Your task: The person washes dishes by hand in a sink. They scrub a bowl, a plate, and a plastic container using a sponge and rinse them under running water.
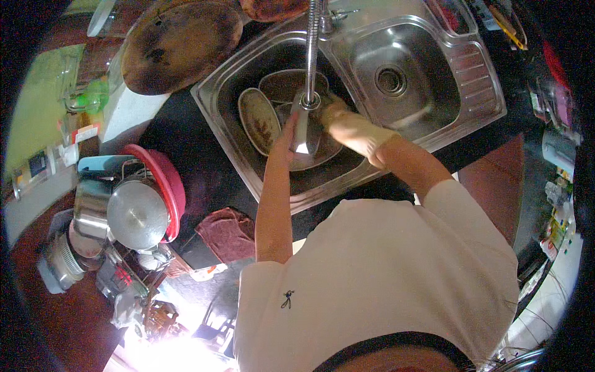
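Note:
My left hand [286, 137] is bare and reaches into the left sink basin, with its fingers against the side of a pale, flat-sided piece [302, 137] under the tap. The kind of that piece cannot be made out. A loose cream glove [354, 129] covers my right hand, which is at the piece's far right side; its fingers are blurred and partly hidden by the tap. An oval dish [259, 121] with a brown leaf pattern leans at the basin's left. Another large dish [279, 79] lies behind and beneath my hands.
A spring-necked tap [312, 56] hangs over the left basin. The right basin [409, 59] has a drain. Left of the sink are a large round brown tray [180, 46], a maroon cloth [227, 234], a red basin [164, 186] and a metal lid [137, 214] among stacked pots.

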The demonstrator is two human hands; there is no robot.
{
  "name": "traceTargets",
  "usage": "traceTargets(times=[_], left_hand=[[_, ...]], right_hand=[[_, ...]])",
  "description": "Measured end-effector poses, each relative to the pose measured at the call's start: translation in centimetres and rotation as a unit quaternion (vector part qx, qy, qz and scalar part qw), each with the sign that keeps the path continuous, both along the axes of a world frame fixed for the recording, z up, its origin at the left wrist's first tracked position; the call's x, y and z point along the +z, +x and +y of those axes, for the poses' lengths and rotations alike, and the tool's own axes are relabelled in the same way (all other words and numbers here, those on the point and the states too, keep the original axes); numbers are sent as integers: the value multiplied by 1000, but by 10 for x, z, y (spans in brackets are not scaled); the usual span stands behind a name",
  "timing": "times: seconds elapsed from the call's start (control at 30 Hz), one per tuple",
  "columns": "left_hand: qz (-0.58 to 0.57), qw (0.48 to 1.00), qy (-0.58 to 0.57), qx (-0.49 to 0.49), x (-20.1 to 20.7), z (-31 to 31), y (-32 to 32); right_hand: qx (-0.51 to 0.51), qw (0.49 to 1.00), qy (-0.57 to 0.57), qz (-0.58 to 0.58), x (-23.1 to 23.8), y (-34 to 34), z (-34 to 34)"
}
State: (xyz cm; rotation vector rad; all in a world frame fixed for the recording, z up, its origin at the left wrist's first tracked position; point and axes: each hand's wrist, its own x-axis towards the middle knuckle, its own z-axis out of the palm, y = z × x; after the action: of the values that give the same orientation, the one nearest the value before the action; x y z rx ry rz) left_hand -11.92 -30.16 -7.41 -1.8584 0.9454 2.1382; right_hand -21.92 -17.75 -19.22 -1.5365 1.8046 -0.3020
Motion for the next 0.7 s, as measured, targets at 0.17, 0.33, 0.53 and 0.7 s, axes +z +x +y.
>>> traceTargets(times=[0.17, 0.33, 0.53, 0.7], left_hand=[[91, 991, -24, 92, -4, -9, 2], [44, 995, -65, 53, -23, -9, 14], [89, 993, -5, 76, 5, -4, -5], [122, 981, -97, 113, -36, 4, 19]], right_hand=[[140, 985, 52, 86, 40, 21, -18], [-21, 998, 24, 45, 31, -19, -40], [109, 985, 63, 115, 57, -4, -31], [-191, 935, 159, -255, 143, 16, -11]])
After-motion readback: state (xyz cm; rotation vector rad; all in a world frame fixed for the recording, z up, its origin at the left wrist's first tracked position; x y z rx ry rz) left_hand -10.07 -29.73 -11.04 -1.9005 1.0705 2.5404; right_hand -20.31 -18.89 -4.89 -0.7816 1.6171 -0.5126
